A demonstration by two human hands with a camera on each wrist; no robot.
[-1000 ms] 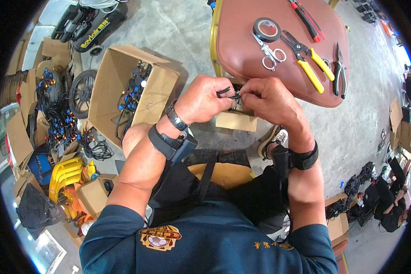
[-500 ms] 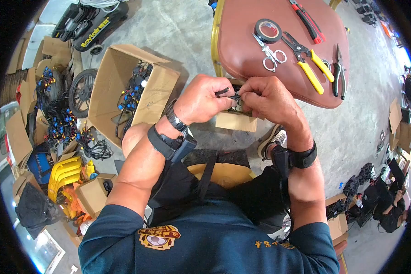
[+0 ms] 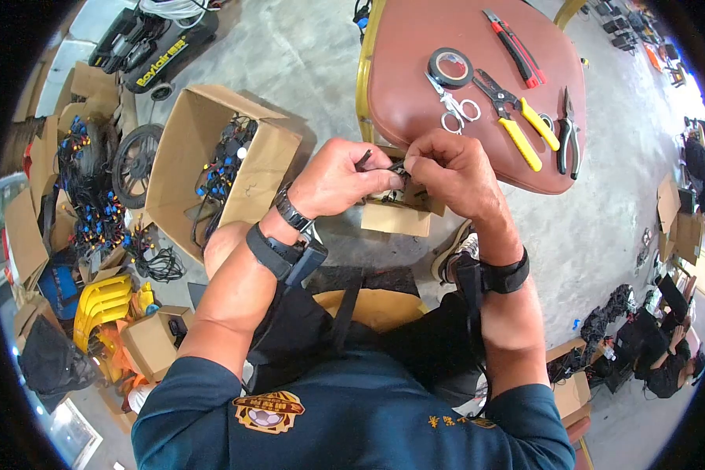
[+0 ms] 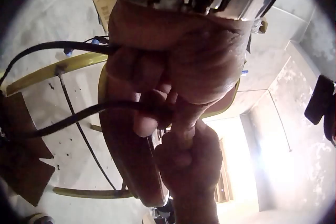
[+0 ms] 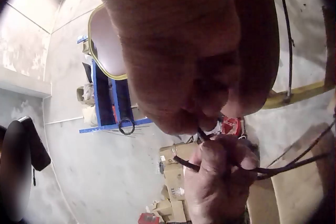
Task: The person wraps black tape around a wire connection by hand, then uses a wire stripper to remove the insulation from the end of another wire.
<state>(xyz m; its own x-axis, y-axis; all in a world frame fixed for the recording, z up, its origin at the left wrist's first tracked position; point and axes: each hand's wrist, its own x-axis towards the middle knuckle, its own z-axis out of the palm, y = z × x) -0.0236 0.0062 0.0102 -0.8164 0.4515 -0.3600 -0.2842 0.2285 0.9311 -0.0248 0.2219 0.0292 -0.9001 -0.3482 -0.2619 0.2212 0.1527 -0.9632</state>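
Observation:
The left hand [image 3: 342,179] curls round a black cable [image 3: 363,160] whose short end sticks up past the fingers. In the left wrist view, two lengths of the cable [image 4: 79,115] run out of this hand. The right hand [image 3: 456,174] pinches a dark cable end, its fingertips close against the left hand's; in the right wrist view that cable end [image 5: 201,134] shows between the two hands [image 5: 173,61] [image 5: 220,182]. Both hands are above a small cardboard box [image 3: 395,219] with dark parts inside. What the fingertips cover is hidden.
On the brown chair seat [image 3: 415,86] lie black tape [image 3: 450,67], scissors [image 3: 454,106], yellow-handled strippers [image 3: 518,125], pliers [image 3: 567,137] and a red-black cutter [image 3: 517,51]. A large carton [image 3: 262,168] of cables stands at the left, near a wheel [image 3: 135,166] and more cable bundles.
The head view has shifted a little, moving the chair and tools slightly left. The right hand's fingers have lifted slightly, and the left hand's cable end stands more upright.

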